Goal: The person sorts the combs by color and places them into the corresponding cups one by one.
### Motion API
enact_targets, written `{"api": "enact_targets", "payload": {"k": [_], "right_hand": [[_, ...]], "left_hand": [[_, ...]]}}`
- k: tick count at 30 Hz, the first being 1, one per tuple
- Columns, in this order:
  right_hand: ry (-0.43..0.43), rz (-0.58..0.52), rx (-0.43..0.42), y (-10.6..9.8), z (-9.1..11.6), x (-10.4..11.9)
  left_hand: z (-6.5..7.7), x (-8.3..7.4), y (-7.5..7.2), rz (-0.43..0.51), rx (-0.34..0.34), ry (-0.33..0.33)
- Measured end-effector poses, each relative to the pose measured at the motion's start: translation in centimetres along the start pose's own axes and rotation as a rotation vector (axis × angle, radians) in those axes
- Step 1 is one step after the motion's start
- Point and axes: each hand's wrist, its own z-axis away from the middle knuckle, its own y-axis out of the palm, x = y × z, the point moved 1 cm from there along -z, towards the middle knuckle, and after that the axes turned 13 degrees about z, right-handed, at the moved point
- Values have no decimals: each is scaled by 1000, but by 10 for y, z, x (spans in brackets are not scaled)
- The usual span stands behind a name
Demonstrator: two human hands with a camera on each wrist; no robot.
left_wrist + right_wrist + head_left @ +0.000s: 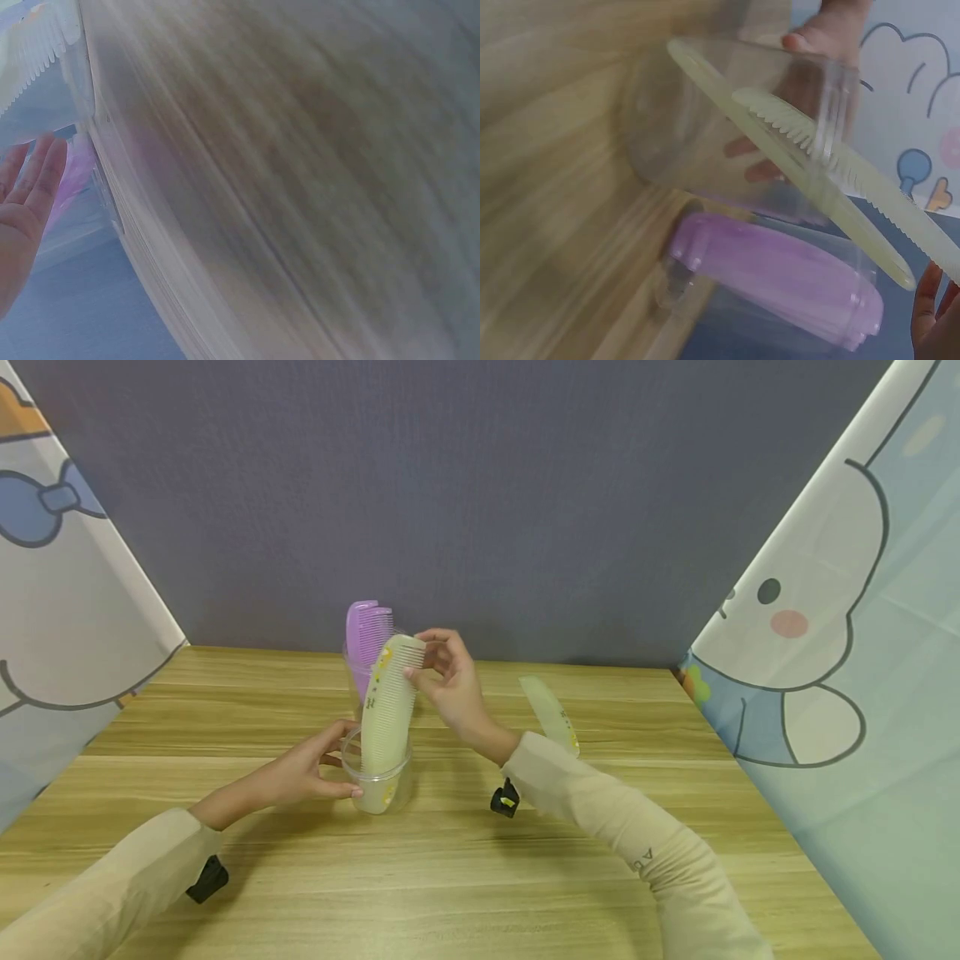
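My right hand point(450, 689) pinches a pale yellow comb point(390, 706) near its upper end, thumb on the front and fingers behind. The comb's lower end is down inside a clear plastic cup point(403, 781). A second pale yellow comb point(765, 146) leans in the same cup, as the right wrist view shows; from the head it is mostly hidden. Around the cup's left side my left hand point(311, 768) is spread, thumb at the front near the base and fingers toward the back. Those fingers point(45, 172) look straight in the left wrist view.
Behind the front cup stands another clear cup point(351, 681) with purple combs point(367, 631) in it. To the right, a pale green-yellow comb point(551, 714) lies on the wooden table point(465, 877). A dark panel point(480, 510) rises along the back edge, with cartoon-printed sheets at both sides.
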Motion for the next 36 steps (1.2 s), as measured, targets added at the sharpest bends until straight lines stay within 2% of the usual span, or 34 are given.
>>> {"api": "enact_targets", "payload": {"k": [10,21,27,34,36], "right_hand": [[50,21,17,10,9,-11],[42,51,8,14,13,-16],[80,65,2,15,14,-12],[89,127,20,13,17,9],[98,131,26,14,17,4]], "left_hand": [[0,0,0,-5,-9,3],[-1,0,0,-4,-10,8],[-1,0,0,-2,-14,13],[-1,0,0,3,-12,6],[-1,0,0,4,-13,6]]}}
